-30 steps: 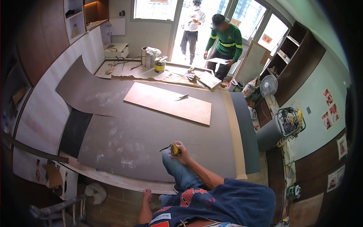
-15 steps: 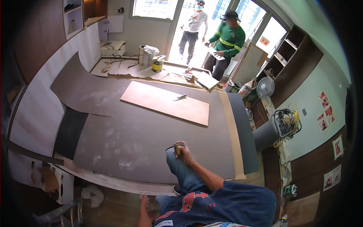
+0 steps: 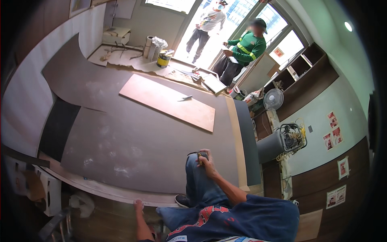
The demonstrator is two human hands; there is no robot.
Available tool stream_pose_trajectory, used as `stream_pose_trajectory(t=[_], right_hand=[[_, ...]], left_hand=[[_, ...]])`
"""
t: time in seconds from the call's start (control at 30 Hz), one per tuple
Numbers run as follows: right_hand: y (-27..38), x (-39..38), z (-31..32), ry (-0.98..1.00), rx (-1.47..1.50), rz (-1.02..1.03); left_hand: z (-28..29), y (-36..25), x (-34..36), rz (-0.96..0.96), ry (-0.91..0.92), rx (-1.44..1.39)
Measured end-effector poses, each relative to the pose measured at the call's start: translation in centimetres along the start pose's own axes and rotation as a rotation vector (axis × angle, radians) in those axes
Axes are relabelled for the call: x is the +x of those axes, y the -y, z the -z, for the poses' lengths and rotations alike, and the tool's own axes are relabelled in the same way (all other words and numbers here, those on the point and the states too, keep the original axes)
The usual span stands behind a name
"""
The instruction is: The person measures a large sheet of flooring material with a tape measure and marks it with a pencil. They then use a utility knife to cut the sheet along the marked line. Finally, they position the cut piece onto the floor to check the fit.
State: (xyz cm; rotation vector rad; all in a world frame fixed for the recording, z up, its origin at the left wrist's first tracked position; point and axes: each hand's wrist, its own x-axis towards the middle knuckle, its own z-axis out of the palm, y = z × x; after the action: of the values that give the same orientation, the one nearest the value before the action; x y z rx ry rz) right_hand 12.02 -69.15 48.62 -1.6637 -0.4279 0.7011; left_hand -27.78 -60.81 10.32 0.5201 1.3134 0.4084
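My right hand (image 3: 208, 163) is closed around a small dark-and-yellow tape measure (image 3: 200, 157), just over my bent jeans-clad knee (image 3: 192, 172). Low in the view, my left hand (image 3: 138, 205) is at the pale near edge (image 3: 113, 193) of the platform; its small, soft outline hides how its fingers lie. A large grey-brown sheet (image 3: 141, 153) covers the platform, with a darker sheet (image 3: 60, 129) at its left. A tan rectangular board (image 3: 153, 97) lies farther off on the grey sheet, carrying a small bladed tool (image 3: 185, 98).
Co-workers stand by the glazed door: one in green (image 3: 248, 48) holding something flat, one in white (image 3: 211, 22). Cans (image 3: 163, 60) and scraps sit beyond the sheets. A fan (image 3: 273, 99), grey bin with coiled cords (image 3: 272, 147) and shelving (image 3: 302, 70) line the right.
The view has tilted and shifted. My right hand has moved rightward with the tape measure and knee. The worker in green has straightened and raised the flat item; the other worker's hands have lowered.
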Motion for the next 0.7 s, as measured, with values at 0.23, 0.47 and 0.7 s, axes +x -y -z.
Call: stream_pose_trajectory(t=[0.23, 0.47, 0.7], right_hand=[[-1.1, -2.1, 3.2, -0.001, -0.334, 0.076], [1.8, -5.0, 3.4, -0.078, -0.436, 0.077], [0.6, -5.6, 1.5, -0.046, -0.439, 0.074]], left_hand=[[0.7, 4.0, 7.1, -0.063, -0.289, -0.263], [-4.2, 3.8, 14.6, 0.160, -0.326, -0.099], [-4.1, 1.5, 15.1, 0.159, -0.565, -0.267]])
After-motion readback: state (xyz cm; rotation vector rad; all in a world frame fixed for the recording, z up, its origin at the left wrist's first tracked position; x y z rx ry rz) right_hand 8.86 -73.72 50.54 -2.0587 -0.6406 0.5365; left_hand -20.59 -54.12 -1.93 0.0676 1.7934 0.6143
